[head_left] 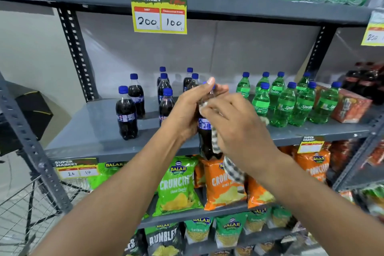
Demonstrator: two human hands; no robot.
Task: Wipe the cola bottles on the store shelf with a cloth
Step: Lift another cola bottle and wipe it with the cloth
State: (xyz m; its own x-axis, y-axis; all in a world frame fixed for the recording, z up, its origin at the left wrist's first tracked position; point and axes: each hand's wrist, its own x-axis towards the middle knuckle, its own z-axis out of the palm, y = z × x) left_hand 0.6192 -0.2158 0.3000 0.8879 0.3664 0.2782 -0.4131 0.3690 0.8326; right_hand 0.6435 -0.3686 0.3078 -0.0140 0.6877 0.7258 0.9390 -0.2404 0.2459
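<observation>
Before shelf (97, 129) | left hand (185, 114) grip clamped on cola bottle (205, 131) | right hand (239, 131) grip clamped on cloth (232, 167) | Sprite bottles (291, 100) right

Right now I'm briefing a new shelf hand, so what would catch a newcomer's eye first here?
First, the two hands in the middle: the left hand holds a cola bottle off the shelf while the right hand rubs it with a checked cloth. Next, the yellow price tag hanging from the upper shelf edge, and the green Sprite bottles standing to the right.
</observation>
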